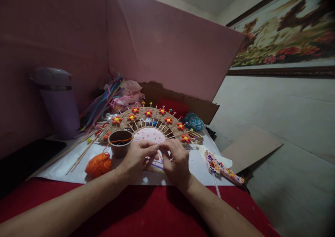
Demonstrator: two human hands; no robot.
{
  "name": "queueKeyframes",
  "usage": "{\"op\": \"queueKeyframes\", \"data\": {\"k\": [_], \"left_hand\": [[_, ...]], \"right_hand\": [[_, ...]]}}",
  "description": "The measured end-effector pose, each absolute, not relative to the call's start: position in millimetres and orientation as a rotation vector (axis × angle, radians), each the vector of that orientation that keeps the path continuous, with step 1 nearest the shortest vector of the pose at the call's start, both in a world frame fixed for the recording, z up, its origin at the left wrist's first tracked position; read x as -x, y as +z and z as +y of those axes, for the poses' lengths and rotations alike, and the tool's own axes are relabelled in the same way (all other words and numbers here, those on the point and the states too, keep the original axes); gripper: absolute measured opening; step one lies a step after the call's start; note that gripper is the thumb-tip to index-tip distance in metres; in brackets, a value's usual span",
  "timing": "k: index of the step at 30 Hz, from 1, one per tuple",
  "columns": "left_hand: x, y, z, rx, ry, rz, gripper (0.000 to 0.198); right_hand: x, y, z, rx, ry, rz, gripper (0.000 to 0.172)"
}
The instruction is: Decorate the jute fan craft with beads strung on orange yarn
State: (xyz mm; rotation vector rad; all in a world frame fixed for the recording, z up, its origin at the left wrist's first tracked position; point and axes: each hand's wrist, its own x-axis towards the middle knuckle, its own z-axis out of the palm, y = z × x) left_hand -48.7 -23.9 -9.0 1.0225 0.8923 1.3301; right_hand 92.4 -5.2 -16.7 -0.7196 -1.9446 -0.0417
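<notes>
My left hand (138, 158) and my right hand (178, 160) meet fingertip to fingertip over the white sheet, both closed in a pinch. Orange yarn (120, 140) runs from an orange yarn ball (98, 164) across the mouth of a dark cup (120, 150) to my left hand. A bit of orange shows between my hands, so the pinched strand seems to be this yarn; the fingers mostly cover it. Just behind them stands a twine-wrapped arch (154, 115) with red-orange flowers, bead-tipped sticks and a dotted pale half-circle (149, 135) at its centre.
A purple tumbler (60, 108) stands at left, near thin wooden sticks (81, 157) and pipe cleaners (104, 101). Blue yarn (193, 121) lies behind the arch. A flower-patterned glue gun (222, 169) rests at right. Pink board (167, 41) walls the back; red cloth (136, 212) covers the front.
</notes>
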Motion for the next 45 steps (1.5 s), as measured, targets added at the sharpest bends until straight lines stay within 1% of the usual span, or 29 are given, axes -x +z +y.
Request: {"op": "queueKeyframes", "data": {"k": [6, 15, 18, 21, 25, 29, 35, 45], "left_hand": [[50.6, -7.2, -22.0, -1.149, 1.298, 0.896, 0.029], [55.7, 0.2, -20.1, -1.263, 1.290, 0.969, 0.029], [52.1, -1.0, -22.2, -1.204, 1.316, 0.958, 0.030], [45.3, -3.1, -26.7, -1.020, 1.342, 0.911, 0.031], [39.6, -4.5, -31.3, -0.811, 1.372, 0.904, 0.029], [39.3, -5.0, -33.2, -0.764, 1.371, 0.904, 0.026], [39.2, -4.7, -34.4, -0.757, 1.354, 0.856, 0.024], [38.4, -4.7, -34.8, -0.765, 1.410, 0.967, 0.022]], "right_hand": [[-93.3, -16.9, -1.1, 0.685, 0.006, -1.946, 0.012], [-93.9, -18.1, 0.0, 0.675, 0.161, -1.891, 0.009], [-93.5, -18.7, -1.3, 0.692, 0.104, -1.865, 0.009], [-93.1, -19.0, -3.7, 0.688, -0.018, -1.880, 0.009], [-93.4, -17.8, -7.8, 0.676, -0.223, -1.957, 0.011], [-93.5, -16.3, -10.3, 0.689, -0.378, -2.019, 0.012], [-92.3, -17.2, -10.6, 0.729, -0.360, -2.025, 0.011], [-93.6, -16.7, -8.0, 0.705, -0.300, -2.035, 0.008]]}}
